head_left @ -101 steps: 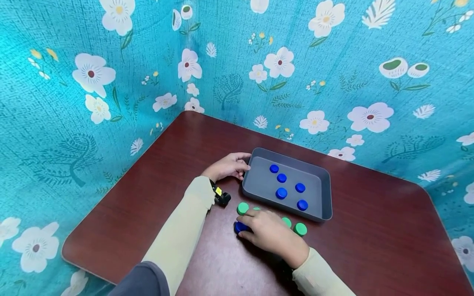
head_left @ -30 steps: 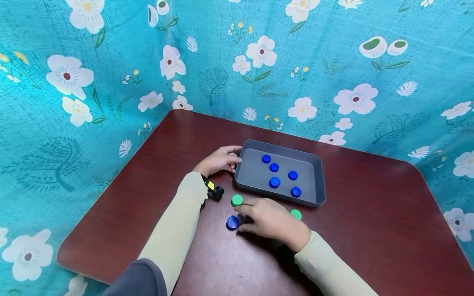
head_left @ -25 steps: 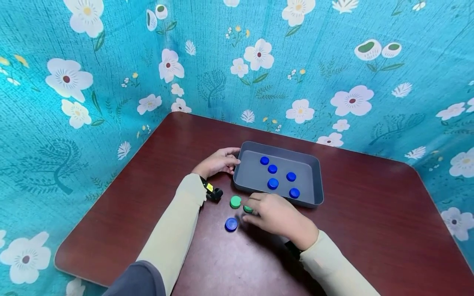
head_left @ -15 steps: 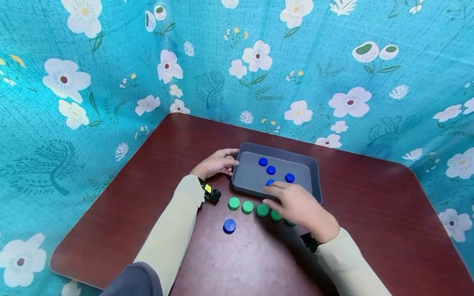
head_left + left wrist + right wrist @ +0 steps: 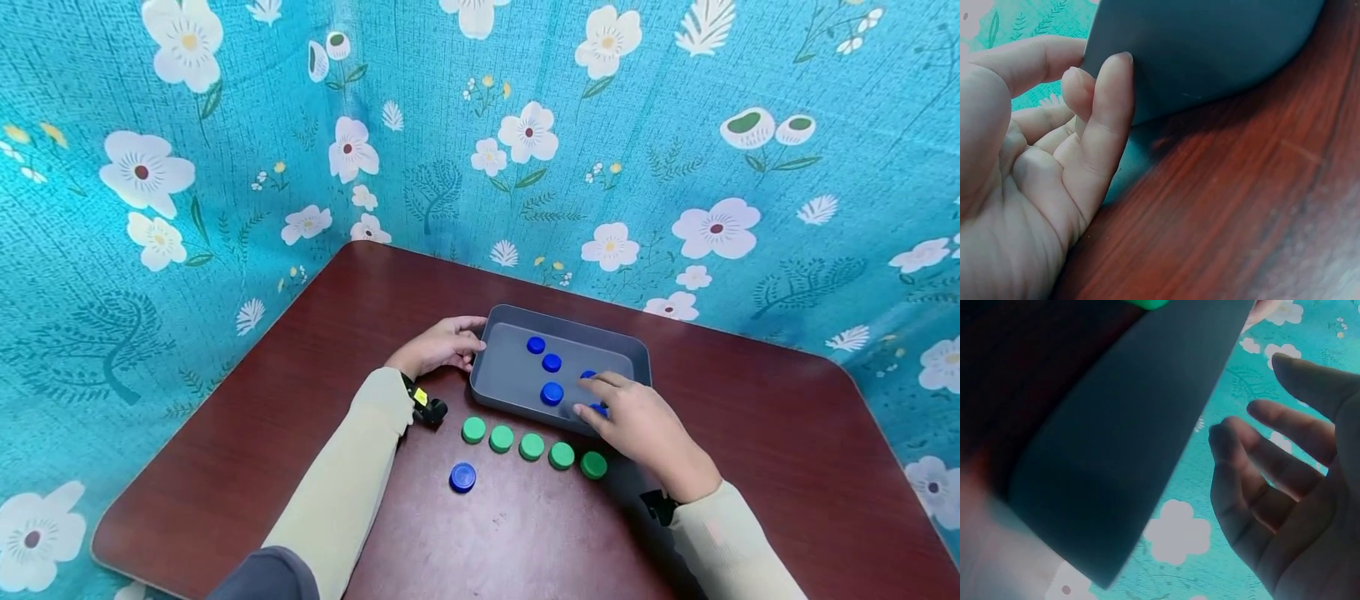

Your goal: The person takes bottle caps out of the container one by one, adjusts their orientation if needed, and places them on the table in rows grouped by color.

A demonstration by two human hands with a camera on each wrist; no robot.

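My left hand (image 5: 441,346) holds the left side of a dark grey rectangular tray (image 5: 487,389); in the left wrist view its curled fingers (image 5: 1107,106) lie against the tray's wall (image 5: 1210,50). Several blue bottle caps lie inside, among them one cap (image 5: 552,393) near the middle. Over the tray's front right part hovers my right hand (image 5: 648,429), fingers spread and partly covering two blue caps. The right wrist view shows this hand (image 5: 1297,481) with nothing between thumb and fingers. Several green bottle caps (image 5: 532,447) form a row before the tray. One blue cap (image 5: 462,477) sits nearer on the table.
The reddish-brown wooden table (image 5: 300,400) has rounded corners. Behind it and to the left hangs a turquoise flowered cloth (image 5: 435,150). A dark wrist device (image 5: 429,410) sits at my left wrist, close to the green row's left end.
My right hand has left the blue cap by the green row and moved right and away from me, over the tray. The whole green row now shows. The left hand stays at the tray.
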